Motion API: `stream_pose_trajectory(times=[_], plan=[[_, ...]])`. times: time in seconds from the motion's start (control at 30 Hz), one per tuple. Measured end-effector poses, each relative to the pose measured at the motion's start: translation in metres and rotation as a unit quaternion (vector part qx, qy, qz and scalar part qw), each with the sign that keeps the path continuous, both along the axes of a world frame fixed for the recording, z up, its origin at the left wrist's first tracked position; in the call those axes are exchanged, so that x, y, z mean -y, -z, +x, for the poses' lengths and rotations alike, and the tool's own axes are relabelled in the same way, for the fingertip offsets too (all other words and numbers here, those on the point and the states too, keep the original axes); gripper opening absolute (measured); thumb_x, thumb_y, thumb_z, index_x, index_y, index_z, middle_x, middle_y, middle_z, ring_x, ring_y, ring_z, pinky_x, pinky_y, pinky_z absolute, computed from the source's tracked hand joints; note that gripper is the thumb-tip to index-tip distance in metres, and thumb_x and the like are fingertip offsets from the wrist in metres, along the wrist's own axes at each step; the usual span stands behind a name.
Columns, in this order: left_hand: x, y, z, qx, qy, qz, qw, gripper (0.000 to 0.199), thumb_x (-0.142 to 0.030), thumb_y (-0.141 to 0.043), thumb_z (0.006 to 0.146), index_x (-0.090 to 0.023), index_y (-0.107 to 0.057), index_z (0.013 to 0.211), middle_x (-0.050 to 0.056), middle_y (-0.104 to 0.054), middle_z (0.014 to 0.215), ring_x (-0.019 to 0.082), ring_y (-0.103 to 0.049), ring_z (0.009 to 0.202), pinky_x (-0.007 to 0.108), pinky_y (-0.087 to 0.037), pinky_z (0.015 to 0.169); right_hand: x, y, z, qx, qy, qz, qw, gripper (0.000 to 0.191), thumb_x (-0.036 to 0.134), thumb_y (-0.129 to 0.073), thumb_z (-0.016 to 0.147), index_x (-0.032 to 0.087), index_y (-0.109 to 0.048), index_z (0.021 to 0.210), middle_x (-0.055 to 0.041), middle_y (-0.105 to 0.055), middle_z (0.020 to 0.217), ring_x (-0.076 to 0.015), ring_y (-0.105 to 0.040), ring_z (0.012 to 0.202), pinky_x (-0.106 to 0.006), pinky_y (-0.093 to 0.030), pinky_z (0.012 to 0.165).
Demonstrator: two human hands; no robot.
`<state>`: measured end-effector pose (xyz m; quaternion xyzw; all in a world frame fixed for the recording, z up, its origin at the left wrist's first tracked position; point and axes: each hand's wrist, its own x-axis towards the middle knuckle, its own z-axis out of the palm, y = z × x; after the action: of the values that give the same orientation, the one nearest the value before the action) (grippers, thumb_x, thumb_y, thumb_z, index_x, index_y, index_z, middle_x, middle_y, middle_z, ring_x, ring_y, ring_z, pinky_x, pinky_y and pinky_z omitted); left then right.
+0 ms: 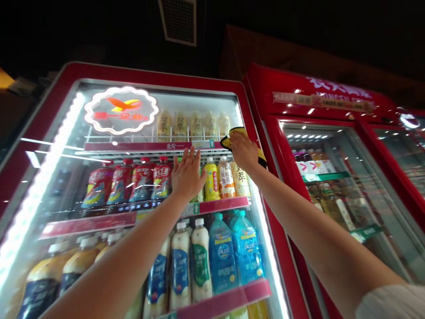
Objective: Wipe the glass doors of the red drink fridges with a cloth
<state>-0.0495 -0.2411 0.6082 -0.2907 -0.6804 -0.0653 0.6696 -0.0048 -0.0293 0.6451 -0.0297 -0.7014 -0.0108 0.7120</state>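
Observation:
A red-framed drinks fridge with a glass door stands before me. My right hand presses a yellow cloth with black edging to the upper right of the door, close to the frame. Its fingers lie over the cloth. My left hand is raised flat towards the glass near the middle, fingers spread, with nothing in it. Behind the glass, partly covered by that hand, are a yellow bottle and red-labelled bottles.
A second red fridge adjoins on the right. Lit strips run down the door's sides. Lower shelves hold blue bottles and white-capped bottles. A ceiling vent is overhead.

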Motion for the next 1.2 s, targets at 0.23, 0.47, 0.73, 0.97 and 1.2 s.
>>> stream_pose_trajectory(times=[0.23,0.47,0.73,0.97,1.2], plan=[[-0.023,0.015,0.002,-0.014,0.004,-0.031,0.999,0.062,-0.034,-0.041,0.096,-0.018,-0.04,0.156,0.009,-0.034,0.167,0.03,-0.025,0.157,0.061,-0.015,0.128,0.0,0.039,-0.001,0.016,0.012,-0.002,1.0,0.052,0.021,-0.033,0.104,0.025,-0.047,0.154,-0.0054,-0.044,0.162,-0.0298,-0.039,0.147,-0.051,-0.044,0.109],[-0.051,0.015,0.002,-0.025,0.022,-0.05,0.998,0.063,-0.031,-0.042,0.095,-0.014,-0.041,0.155,0.009,-0.034,0.166,0.028,-0.026,0.157,0.055,-0.017,0.13,-0.03,-0.003,0.006,0.022,0.004,-0.003,1.0,0.054,0.021,-0.033,0.103,0.021,-0.043,0.156,-0.0061,-0.041,0.164,-0.0292,-0.038,0.148,-0.051,-0.043,0.111],[-0.054,0.027,-0.007,-0.048,0.049,-0.048,0.996,0.059,-0.032,-0.043,0.095,-0.017,-0.045,0.153,0.008,-0.038,0.165,0.028,-0.03,0.156,0.054,-0.02,0.129,-0.037,0.032,0.001,0.018,0.016,0.011,1.0,0.054,0.018,-0.031,0.102,0.023,-0.046,0.154,-0.0061,-0.043,0.163,-0.0296,-0.038,0.148,-0.052,-0.045,0.109],[-0.054,0.028,-0.013,-0.06,0.071,-0.054,0.994,0.06,-0.035,-0.042,0.098,-0.019,-0.041,0.156,0.007,-0.036,0.166,0.028,-0.029,0.156,0.054,-0.019,0.13,-0.07,-0.018,0.005,0.016,-0.017,0.024,0.999,0.055,0.015,-0.041,0.099,0.019,-0.046,0.154,-0.0069,-0.045,0.161,-0.0285,-0.042,0.147,-0.048,-0.042,0.115],[-0.055,0.035,-0.008,-0.035,0.073,-0.048,0.996,0.063,-0.033,-0.044,0.096,-0.017,-0.039,0.157,0.01,-0.033,0.167,0.029,-0.026,0.157,0.056,-0.016,0.129,-0.062,0.109,0.011,0.011,0.015,0.017,1.0,0.052,0.02,-0.04,0.1,0.025,-0.05,0.151,-0.0049,-0.049,0.159,-0.0295,-0.05,0.141,-0.048,-0.047,0.107]])
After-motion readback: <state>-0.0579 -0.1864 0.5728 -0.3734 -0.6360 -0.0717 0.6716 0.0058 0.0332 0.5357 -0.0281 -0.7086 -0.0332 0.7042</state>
